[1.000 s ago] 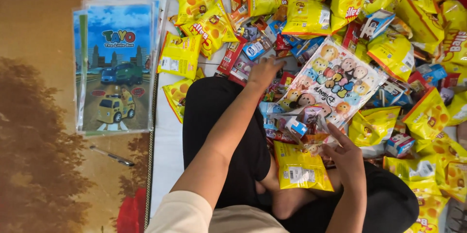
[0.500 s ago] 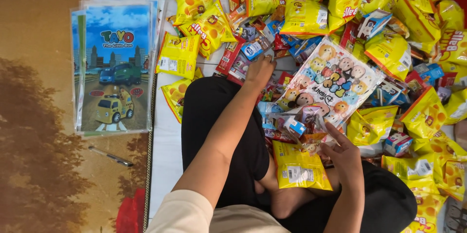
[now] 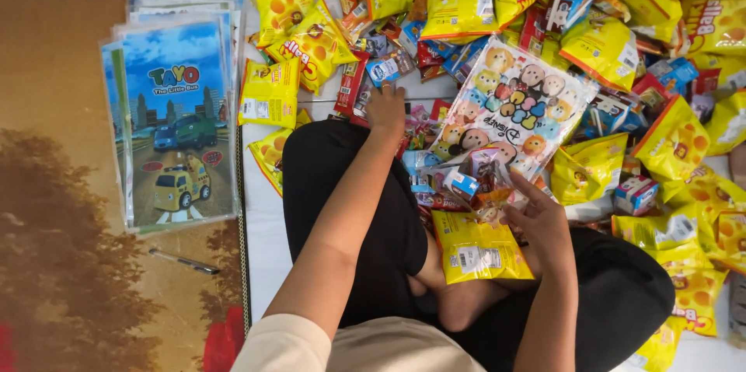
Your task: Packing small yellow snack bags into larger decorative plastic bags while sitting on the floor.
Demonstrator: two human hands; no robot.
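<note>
Left hand (image 3: 386, 108) lay stretched forward, palm down, with its fingers curled onto small snack packs (image 3: 388, 69) at the near edge of a heap; whether it pinched one could not be told. Right hand (image 3: 540, 220) was half open, fingers spread and bent, gripping the lower edge of a clear cartoon-printed bag (image 3: 509, 108), which stood tilted above the person's lap with small packets visible inside its bottom end. Just below that hand, a yellow snack pouch (image 3: 478, 248) rested on the person's black-clad legs (image 3: 350, 193), touching the bag's lower end.

Beyond both hands, a wide pile of yellow snack pouches (image 3: 606, 49) mixed with red and blue wrappers covered a white sheet (image 3: 264, 240). To the person's left, well apart from the hands, a neat stack of blue cartoon bus bags (image 3: 179, 123) lay on a brown patterned carpet (image 3: 62, 263). A pen (image 3: 185, 261) lay on the carpet just below that stack.
</note>
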